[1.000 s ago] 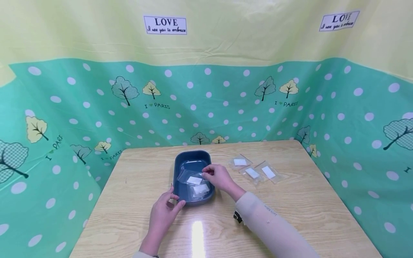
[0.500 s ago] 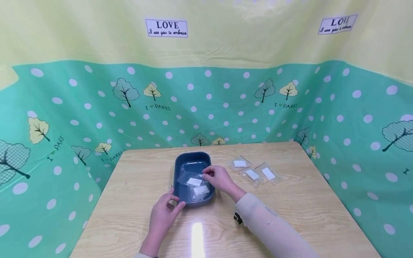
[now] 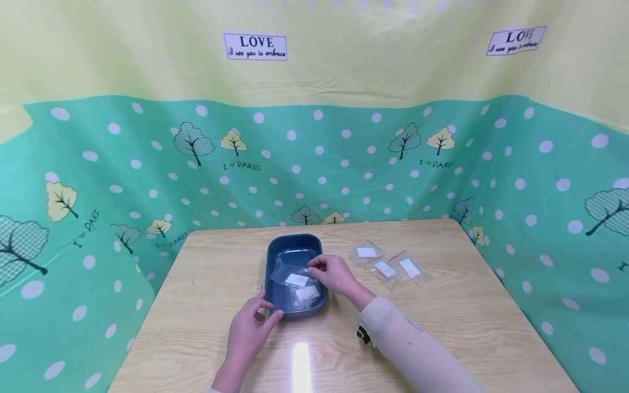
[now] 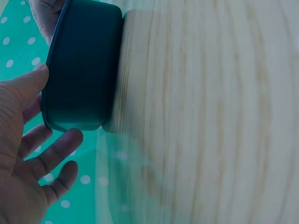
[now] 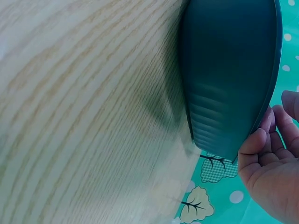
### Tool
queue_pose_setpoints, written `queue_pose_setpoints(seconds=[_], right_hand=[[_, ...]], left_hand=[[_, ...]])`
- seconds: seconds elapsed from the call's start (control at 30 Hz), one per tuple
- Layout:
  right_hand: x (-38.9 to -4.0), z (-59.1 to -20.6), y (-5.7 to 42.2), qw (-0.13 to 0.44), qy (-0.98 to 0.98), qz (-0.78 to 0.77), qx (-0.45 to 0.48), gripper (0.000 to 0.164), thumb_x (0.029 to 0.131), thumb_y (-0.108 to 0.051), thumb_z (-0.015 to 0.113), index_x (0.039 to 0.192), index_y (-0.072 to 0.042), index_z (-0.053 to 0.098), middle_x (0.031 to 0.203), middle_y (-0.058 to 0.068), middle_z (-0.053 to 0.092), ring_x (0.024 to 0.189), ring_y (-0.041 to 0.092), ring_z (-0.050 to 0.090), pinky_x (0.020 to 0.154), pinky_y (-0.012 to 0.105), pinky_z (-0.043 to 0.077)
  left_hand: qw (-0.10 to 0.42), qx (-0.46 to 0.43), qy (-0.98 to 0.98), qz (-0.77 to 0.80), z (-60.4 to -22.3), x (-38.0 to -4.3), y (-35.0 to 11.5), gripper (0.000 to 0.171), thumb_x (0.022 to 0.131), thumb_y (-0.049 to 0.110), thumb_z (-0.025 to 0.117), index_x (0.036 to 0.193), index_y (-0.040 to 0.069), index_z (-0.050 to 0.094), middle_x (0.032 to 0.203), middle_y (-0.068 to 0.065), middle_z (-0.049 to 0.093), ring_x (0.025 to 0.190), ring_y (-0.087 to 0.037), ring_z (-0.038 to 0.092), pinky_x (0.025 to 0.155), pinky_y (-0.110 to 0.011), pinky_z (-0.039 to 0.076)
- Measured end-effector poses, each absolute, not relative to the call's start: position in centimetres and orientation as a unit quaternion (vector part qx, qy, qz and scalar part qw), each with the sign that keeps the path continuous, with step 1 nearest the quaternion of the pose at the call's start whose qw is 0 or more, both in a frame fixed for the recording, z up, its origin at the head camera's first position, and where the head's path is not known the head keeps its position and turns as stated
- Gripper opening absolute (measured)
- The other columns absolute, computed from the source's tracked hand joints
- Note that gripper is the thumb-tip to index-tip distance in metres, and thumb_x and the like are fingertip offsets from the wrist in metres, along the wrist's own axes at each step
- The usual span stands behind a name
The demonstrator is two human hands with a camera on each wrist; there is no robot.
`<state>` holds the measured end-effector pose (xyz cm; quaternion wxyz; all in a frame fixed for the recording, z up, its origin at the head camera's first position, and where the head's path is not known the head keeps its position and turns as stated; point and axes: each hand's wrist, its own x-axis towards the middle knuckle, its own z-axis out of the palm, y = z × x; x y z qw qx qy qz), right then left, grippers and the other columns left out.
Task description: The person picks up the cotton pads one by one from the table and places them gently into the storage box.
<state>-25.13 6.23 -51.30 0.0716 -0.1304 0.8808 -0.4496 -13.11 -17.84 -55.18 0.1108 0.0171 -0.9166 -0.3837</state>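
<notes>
Left grip (image 3: 249, 327) spread against blue tray (image 3: 279, 296), right grip (image 3: 336, 274) clamped on clear bag (image 3: 297, 280) inside, 3 bags (image 3: 385, 269) on tabletop (image 3: 467, 327)

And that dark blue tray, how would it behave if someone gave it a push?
The tray would probably slide rather than tip, since it sits broad and low on the table. Its evenly curved walls suggest it is stiff. The clear bags inside look like thin film, so they might shift.

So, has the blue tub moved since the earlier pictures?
No, judged by the table, the blue tub stays put; the head camera's view just shifted slightly.
</notes>
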Motion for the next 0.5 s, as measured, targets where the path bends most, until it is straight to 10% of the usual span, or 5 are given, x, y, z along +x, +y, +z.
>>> queue_pose_setpoints(seconds=[0.5], right_hand=[[-25.1, -51.14, 6.5, 0.073, 0.877, -0.454, -0.138, 0.022, 0.103, -0.029, 0.073, 0.119, -0.014, 0.076, 0.11, 0.001, 0.077, 0.097, 0.013, 0.069, 0.086, 0.031, 0.063]], left_hand=[[0.136, 0.001, -0.92, -0.368, -55.27, -13.41, -18.02, 0.03, 0.087, 0.032, 0.091, 0.105, 0.013, 0.077, 0.154, -0.013, 0.063, 0.104, -0.028, 0.077, 0.097, -0.052, 0.061]])
